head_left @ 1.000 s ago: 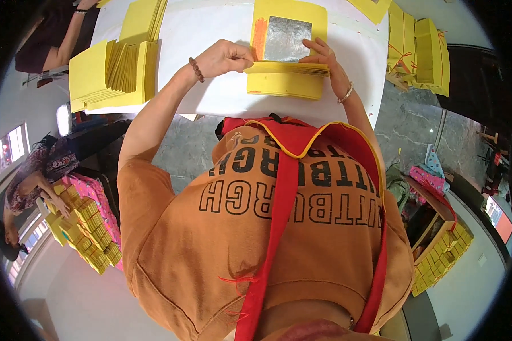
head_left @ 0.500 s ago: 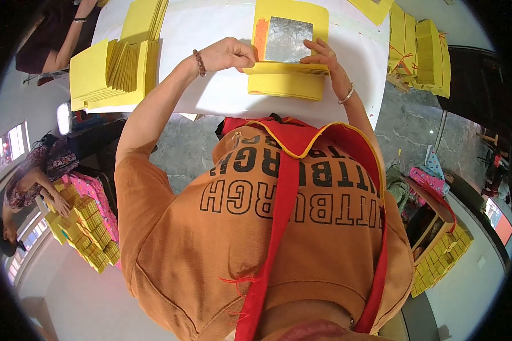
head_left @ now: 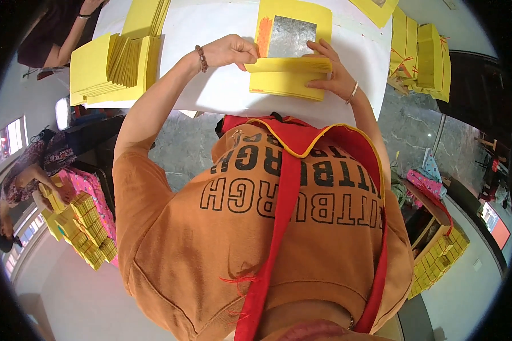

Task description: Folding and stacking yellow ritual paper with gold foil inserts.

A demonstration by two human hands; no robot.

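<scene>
At the left edge of the frame, a co-worker in a patterned top point(head_left: 25, 162) is seen sideways, with hands brought to yellow bundles point(head_left: 91, 227) that are heaped beside a pink cloth point(head_left: 99, 193). In the upper left, a bare forearm point(head_left: 68, 42) of another person is shown, with a band worn at the wrist. Right of it, the top of the frame is filled by a white table point(head_left: 210, 94), whose left end is covered by a pile of yellow paper point(head_left: 88, 68), some of it fanned out.

Near the upper centre, the left hand point(head_left: 234, 51) is curled narrow, a beaded bracelet point(head_left: 201, 58) being worn at its wrist; the left end of the folded yellow sheets point(head_left: 290, 66) is pinched in its fingers. These sheets are laid on the table at the upper centre and are crossed by a raised fold. Above the fold, a silver square point(head_left: 293, 37) is seen, flanked on its left by an orange strip point(head_left: 264, 31). The right hand point(head_left: 338, 74) is held wide around the fold's right end, its fingers set by the silver square's lower right corner and its thumb laid on the part below the fold; how firmly it is pressed cannot be told.

At the upper right, yellow packs point(head_left: 404, 45) tied with red string are placed beside the table; at the lower right, small yellow blocks point(head_left: 441, 258) are stacked in rows.
</scene>
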